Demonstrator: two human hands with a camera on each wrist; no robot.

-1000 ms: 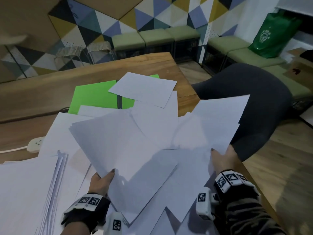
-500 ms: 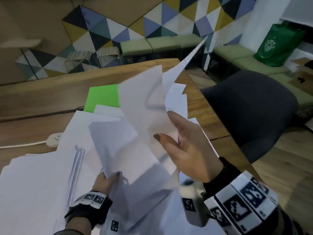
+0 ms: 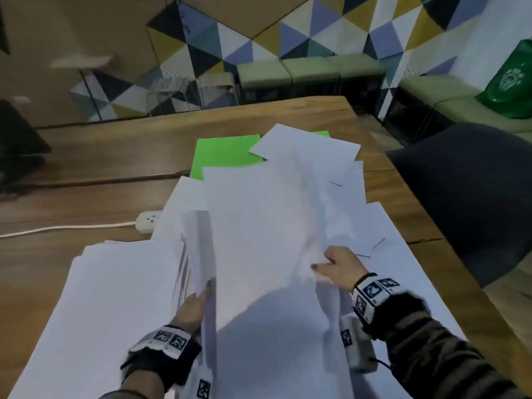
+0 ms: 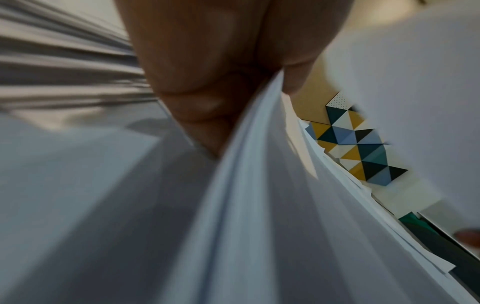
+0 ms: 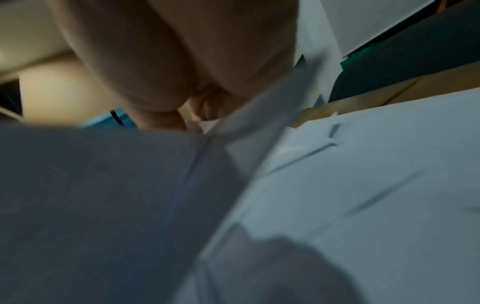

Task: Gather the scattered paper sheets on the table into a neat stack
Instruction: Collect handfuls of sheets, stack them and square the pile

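A long wooden table [image 3: 100, 156] runs toward a wall of coloured triangles, with green bench seats behind it and a dark chair beside it. Between the two hands a bundle of white paper sheets [image 3: 259, 240] is held up, edges uneven. The left hand [image 3: 191, 308] pinches the bundle's left edge, thumb on top and fingers under — the left wrist view shows several sheet edges caught in that pinch. The right hand [image 3: 339, 267] grips the right edge with curled fingers. Just left of the left hand lies a thick stack [image 3: 115, 298]; beyond the bundle more loose sheets overlap a green folder [image 3: 224, 154]; right of the right hand, further sheets lie flat. To square the bundle well, I would loosen both pinches slightly and tap the edges on the table. No container shows on the table; what the green bag [image 3: 509, 82] on the bench holds cannot be told.
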